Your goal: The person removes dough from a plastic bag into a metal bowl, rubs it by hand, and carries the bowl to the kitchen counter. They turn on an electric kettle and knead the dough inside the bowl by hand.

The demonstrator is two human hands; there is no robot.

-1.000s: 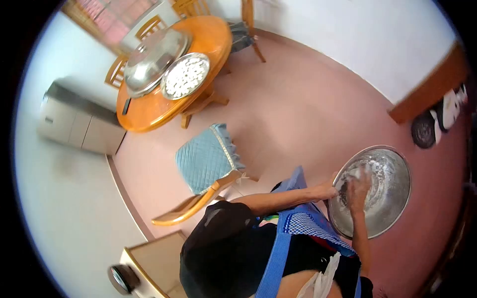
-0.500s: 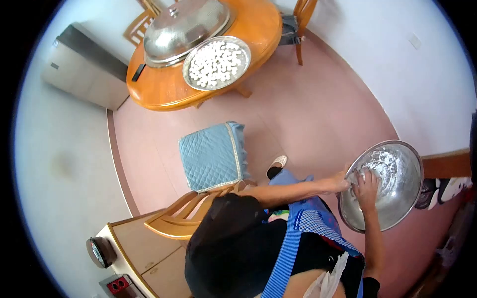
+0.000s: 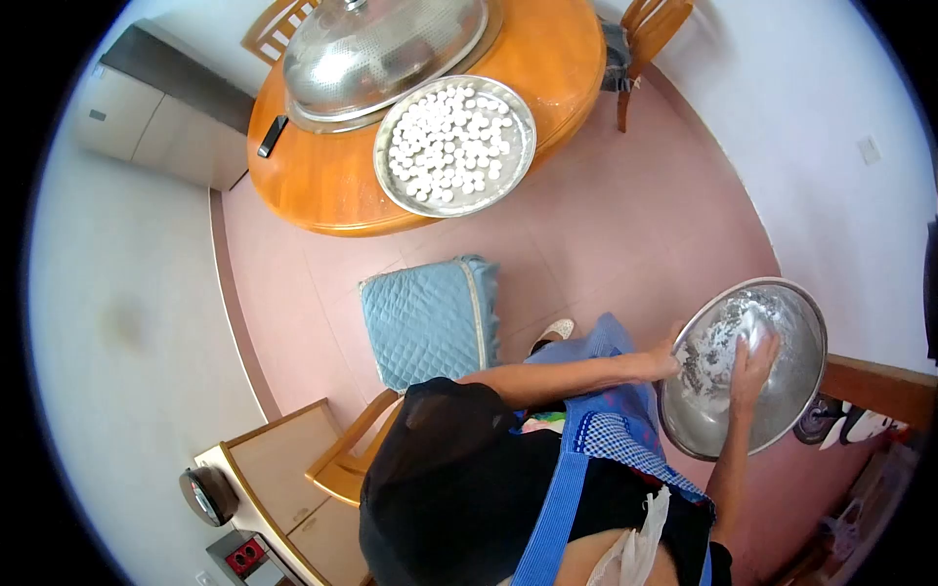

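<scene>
A large metal bowl (image 3: pixel 788 398) with white powder (image 3: pixel 711 354) inside is tilted at the right side of the view. My left hand (image 3: pixel 664 362) is closed around its near-left rim. Inside the bowl, my right hand (image 3: pixel 754 369) touches the powder, fingers apart; the fingertips are whitened and blurred. A blue apron (image 3: pixel 625 400) covers my front beside the bowl.
A round wooden table (image 3: pixel 322 205) carries a metal tray (image 3: pixel 391 188) of small white balls, a large perforated metal dome cover (image 3: pixel 376 54) and a black phone-like object (image 3: pixel 273 137). A blue quilted seat (image 3: pixel 425 322) stands nearer, and a low cabinet (image 3: pixel 283 459) at lower left.
My right hand has moved rightward within the bowl, away from the left rim. My left hand stays on the rim. The camera view has shifted, and the table and tray look larger.
</scene>
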